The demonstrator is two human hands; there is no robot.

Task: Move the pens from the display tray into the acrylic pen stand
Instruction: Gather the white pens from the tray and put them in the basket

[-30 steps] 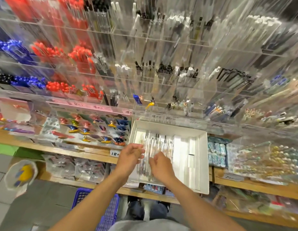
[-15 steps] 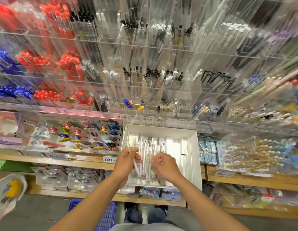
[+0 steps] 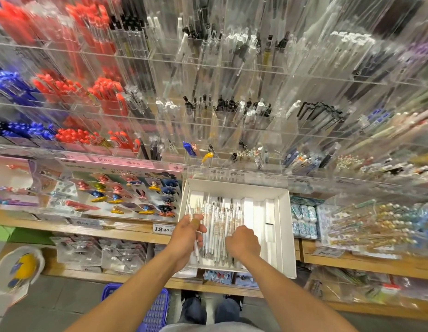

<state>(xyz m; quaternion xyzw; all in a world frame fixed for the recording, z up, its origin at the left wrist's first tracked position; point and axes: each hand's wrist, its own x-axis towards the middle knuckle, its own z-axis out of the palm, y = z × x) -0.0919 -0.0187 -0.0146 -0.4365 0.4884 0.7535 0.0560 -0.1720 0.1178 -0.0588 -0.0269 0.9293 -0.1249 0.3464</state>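
Overhead, the acrylic pen stand (image 3: 232, 92) fills the wall before us, its clear tiers packed with red, blue, black and clear pens standing on end. Below it, on the wooden shelf (image 3: 127, 230), sits the white display tray (image 3: 283, 233). A row of clear-and-white pens (image 3: 222, 226) lies in its left half, side by side, long axes running away from us toward the stand, tips at our end. Both our forearms reach forward from the bottom of the view over the tray's near edge. Our left hand (image 3: 186, 238) is at the tray's left side, knuckles up, fingers (image 3: 196, 221) curled round one white pen (image 3: 193, 233); that pen lies nearly parallel to the others, its far end tilted slightly left. Our right hand (image 3: 243, 243) rests on the row's near middle, back of the hand up, fingers bent down among the pens; we cannot tell whether they grip any.
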